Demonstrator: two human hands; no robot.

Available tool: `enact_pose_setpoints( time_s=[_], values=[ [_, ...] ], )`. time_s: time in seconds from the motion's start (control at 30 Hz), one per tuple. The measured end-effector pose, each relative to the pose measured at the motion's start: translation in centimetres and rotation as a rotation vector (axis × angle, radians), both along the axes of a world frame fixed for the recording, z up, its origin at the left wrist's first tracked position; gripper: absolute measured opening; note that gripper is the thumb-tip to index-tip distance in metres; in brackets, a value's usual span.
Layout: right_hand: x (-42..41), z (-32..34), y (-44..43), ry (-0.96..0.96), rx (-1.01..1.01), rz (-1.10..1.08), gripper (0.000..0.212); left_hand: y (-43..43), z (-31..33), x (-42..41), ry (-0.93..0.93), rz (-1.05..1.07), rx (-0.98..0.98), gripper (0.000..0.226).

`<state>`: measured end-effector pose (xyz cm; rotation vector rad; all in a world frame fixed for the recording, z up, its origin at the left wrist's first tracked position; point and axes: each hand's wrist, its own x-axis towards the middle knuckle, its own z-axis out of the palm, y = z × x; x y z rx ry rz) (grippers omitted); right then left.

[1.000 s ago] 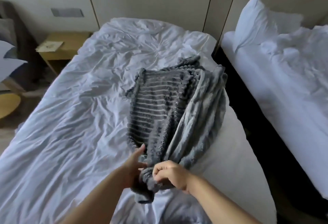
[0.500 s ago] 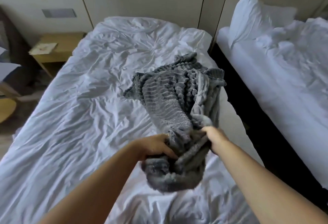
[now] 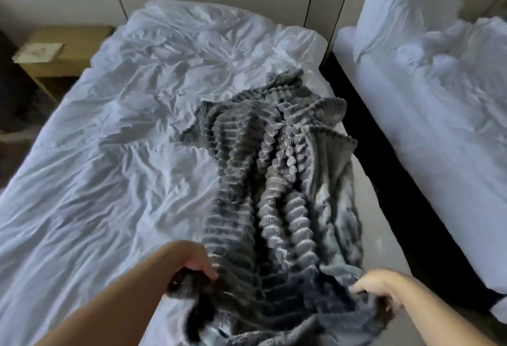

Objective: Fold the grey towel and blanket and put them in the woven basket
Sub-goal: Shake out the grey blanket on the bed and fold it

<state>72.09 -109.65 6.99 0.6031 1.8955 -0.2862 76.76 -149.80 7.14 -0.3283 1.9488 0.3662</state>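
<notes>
Your left hand (image 3: pixel 192 262) curls round the near edge of the grey blanket (image 3: pixel 274 175) at 7 o'clock. Your right hand (image 3: pixel 380 286) grips that edge at 5 o'clock. The blanket lies bunched lengthwise on the white bed (image 3: pixel 109 167), toward its 3 o'clock side.

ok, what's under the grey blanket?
The grey blanket lies on the rumpled white bedding; left hand and right hand grip its near edge. Anything beneath its middle is covered.
</notes>
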Motion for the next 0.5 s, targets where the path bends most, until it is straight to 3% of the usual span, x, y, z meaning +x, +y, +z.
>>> enact_pose_setpoints(
  time_s=[0.1, 0.17, 0.2, 0.3, 0.37, 0.5],
  values=[
    [-4.6, 0.3, -1.3, 0.469, -0.073, -0.141, 0.042, -0.4, 0.5, -4.2, 0.411, 0.328, 0.007, 0.026],
    [-8.2, 1.4, -2.6, 0.742, -0.08, -0.167, 0.034, -0.7, 0.5, -6.9, 0.555, 0.452, -0.031, 0.019],
    [-9.9, 1.9, -3.4, 0.82, -0.071, -0.162, 0.032, -0.9, 0.3, -8.3, 0.59, 0.5, -0.054, 0.027],
    [-15.3, 2.0, -5.6, 0.953, -0.06, -0.075, 0.023, -1.0, -0.2, -12.3, 0.736, 0.672, -0.102, 0.058],
    [-18.9, 1.7, -7.0, 1.061, -0.099, -0.036, 0.021, -1.1, -0.5, -15.4, 0.849, 0.653, -0.127, 0.067],
    [-25.7, 1.0, -9.9, 1.088, -0.125, 0.112, 0.048, -0.5, -0.6, -21.9, 0.87, 0.552, -0.108, 0.071]
  ],
)
